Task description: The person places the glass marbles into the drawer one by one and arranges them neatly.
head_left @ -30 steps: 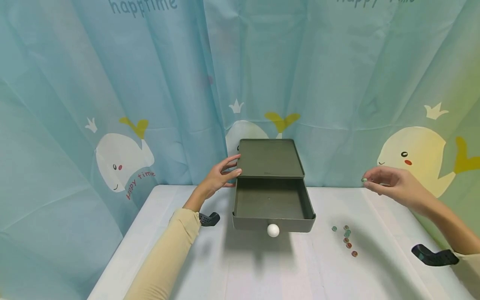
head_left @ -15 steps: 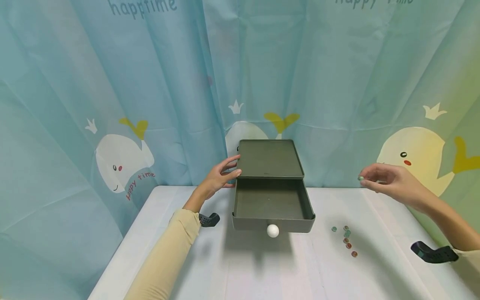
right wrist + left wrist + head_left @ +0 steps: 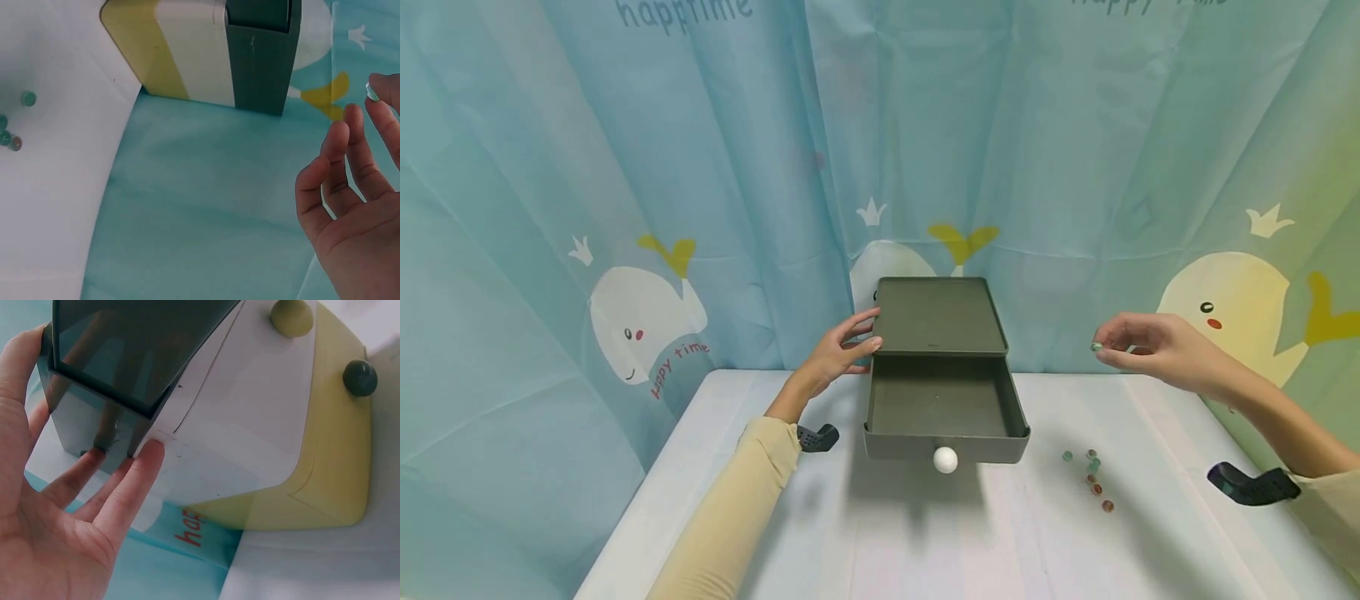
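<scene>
A small drawer cabinet (image 3: pixel 942 315) with a dark green top tier stands at the back of the table. Its top drawer (image 3: pixel 895 449), dark green with a white knob (image 3: pixel 945 460), is pulled out, and no bead shows in it. My left hand (image 3: pixel 829 360) rests its fingertips and thumb against the cabinet's left side. To the right, my right hand (image 3: pixel 1172 354) is raised over the table, pinching a small green glass bead (image 3: pixel 371 92) between thumb and index finger; the other fingers are loosely bent. Several green and red glass beads (image 3: pixel 1097 489) lie on the table below it.
Under the green tier are a white drawer with a yellow knob (image 3: pixel 291 317) and a yellow one with a dark green knob (image 3: pixel 360 378). A blue-green curtain (image 3: pixel 1060 167) with whale prints hangs behind the white table (image 3: pixel 760 533).
My right hand has moved left and slightly up toward the cabinet, keeping the bead pinched. The left hand and the drawer have stayed in place.
</scene>
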`<state>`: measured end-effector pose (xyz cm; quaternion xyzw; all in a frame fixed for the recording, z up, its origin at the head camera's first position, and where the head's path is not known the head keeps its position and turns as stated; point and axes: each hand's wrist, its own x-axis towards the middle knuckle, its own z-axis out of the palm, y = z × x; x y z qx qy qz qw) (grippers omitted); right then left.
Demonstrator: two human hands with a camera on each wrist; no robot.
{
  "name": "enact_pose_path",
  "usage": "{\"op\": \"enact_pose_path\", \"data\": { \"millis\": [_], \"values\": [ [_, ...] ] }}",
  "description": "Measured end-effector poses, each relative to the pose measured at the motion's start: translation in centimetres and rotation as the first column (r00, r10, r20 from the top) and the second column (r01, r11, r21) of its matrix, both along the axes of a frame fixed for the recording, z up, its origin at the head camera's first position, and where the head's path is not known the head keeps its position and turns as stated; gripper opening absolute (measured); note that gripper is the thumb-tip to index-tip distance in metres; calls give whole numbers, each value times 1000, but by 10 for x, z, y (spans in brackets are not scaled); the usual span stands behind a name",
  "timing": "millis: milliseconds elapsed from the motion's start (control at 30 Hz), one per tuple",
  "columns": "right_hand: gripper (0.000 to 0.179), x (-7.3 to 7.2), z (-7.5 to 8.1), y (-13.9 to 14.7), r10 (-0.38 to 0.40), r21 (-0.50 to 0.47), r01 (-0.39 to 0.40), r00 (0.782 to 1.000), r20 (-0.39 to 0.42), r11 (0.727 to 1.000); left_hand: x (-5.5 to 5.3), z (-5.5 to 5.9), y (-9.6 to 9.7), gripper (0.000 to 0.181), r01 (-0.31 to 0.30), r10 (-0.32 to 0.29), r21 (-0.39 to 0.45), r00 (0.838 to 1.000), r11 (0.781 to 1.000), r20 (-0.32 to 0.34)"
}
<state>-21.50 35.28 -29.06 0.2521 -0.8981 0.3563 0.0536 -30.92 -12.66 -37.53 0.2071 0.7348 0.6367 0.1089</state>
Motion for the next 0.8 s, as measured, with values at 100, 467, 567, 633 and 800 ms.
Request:
{"op": "enact_pose_path", "data": {
  "millis": [100, 467, 567, 633, 800],
  "values": [
    [13, -4, 5, -7, 30, 4, -30, 1000, 1, 1000, 1, 1, 0, 60, 0, 0, 0, 1000, 1000, 3],
    [13, -19, 28, -44, 159, -6, -159, 986, 41, 987, 1, 2, 1, 59, -12, 12, -4, 1000, 1000, 8],
    [12, -23, 35, -56, 194, -2, -194, 979, 60, 981, 2, 2, 0, 59, -14, 15, -7, 1000, 1000, 4],
    [11, -27, 38, -63, 219, 3, -220, 973, 68, 975, 2, 2, 0, 59, -14, 14, -8, 1000, 1000, 3],
    [8, -35, 45, -83, 257, 11, -260, 960, 112, 966, 2, 2, 0, 59, -12, 12, -4, 1000, 1000, 6]
  ]
}}
